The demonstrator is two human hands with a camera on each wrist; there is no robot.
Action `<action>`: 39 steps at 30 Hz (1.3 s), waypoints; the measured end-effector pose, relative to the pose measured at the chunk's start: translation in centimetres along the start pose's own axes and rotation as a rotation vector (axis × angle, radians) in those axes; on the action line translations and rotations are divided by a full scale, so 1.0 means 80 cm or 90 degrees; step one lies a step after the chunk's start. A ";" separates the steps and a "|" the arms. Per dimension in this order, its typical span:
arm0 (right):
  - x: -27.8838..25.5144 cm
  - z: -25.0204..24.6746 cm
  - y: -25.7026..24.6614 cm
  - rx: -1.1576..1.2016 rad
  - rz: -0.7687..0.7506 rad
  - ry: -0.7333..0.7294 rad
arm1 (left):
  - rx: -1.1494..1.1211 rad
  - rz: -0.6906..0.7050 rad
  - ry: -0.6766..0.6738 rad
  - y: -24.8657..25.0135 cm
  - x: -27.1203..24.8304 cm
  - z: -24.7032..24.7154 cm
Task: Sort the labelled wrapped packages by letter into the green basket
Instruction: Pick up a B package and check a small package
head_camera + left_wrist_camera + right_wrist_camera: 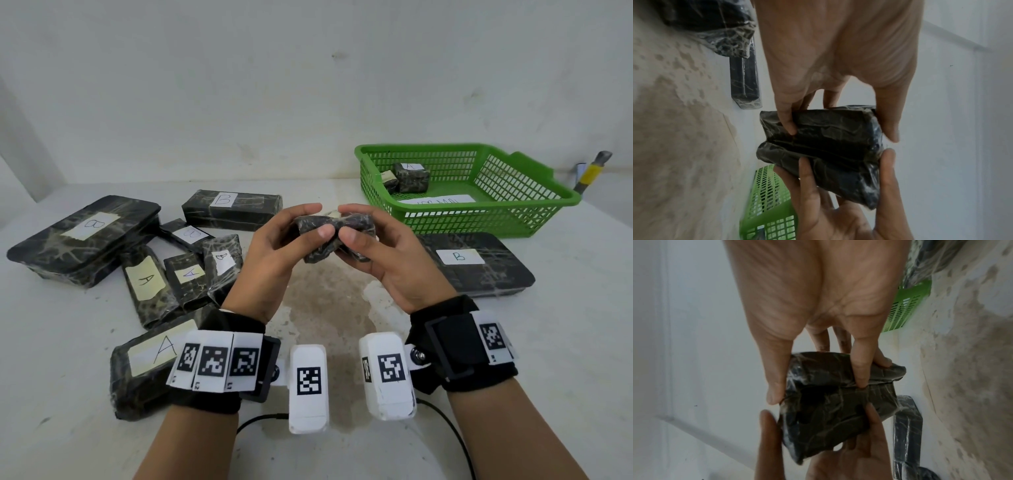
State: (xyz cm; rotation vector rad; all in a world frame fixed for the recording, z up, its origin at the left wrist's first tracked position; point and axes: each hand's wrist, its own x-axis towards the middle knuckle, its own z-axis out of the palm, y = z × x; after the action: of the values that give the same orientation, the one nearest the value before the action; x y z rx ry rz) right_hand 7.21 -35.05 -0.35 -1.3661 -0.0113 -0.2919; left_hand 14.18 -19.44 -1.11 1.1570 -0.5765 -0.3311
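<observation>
Above the middle of the table both hands hold a small black wrapped bundle (320, 251); a crease across it suggests two small packages pressed side by side (824, 129). My left hand (308, 222) grips its left half between thumb and fingers, and my right hand (356, 224) grips the right half (828, 410). Only a pale edge of a label shows on top; the letter is hidden. The green basket (421, 148) stands at the back right, holding two small packages, one labelled A (411, 174).
Left of the hands lie packages marked B (82, 236), B (233, 205), A (147, 284) and A (144, 363), among others. A flat B package (476, 263) lies in front of the basket. A yellow-banded tool (591, 174) leans at the far right.
</observation>
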 end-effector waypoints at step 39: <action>0.004 0.000 0.009 -0.032 -0.010 0.043 | 0.055 0.015 0.118 -0.008 0.003 -0.005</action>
State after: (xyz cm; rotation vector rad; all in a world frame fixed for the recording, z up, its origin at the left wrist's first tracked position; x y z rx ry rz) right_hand 7.68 -34.98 -0.97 -1.4052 0.0418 -0.3527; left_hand 14.62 -19.49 -1.73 1.2477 -0.4448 -0.1768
